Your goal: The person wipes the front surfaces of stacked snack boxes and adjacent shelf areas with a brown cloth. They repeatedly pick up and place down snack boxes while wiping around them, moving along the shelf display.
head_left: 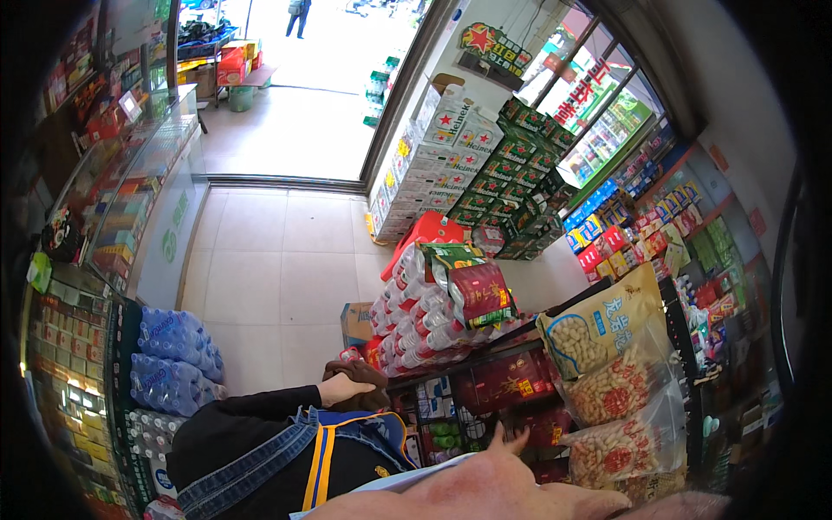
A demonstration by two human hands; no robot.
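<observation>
My left hand [348, 388], in a black sleeve, grips a soft brown item [365, 377], of cloth or leather, in front of my waist. A blue piece of cloth with yellow trim [380, 426] lies just below it, beside a frayed denim strap [250, 461]. A bare arm fills the bottom edge very close to the camera, partly cut off; I take it as mine. Beyond it my right hand [510, 441] shows spread fingers with nothing visible between them. It is nearest to dark red gift boxes [504, 383] and clear bags of peanuts [621, 445].
Shrink-wrapped bottles [416, 318] carry red and green packs [478, 286]. A red plastic stool [429, 227] stands before stacked Heineken cartons [448, 153]. Blue-tinted water packs [175, 357] adjoin a glass counter [146, 175]. Outside the doorway [286, 182] stands a person [299, 16].
</observation>
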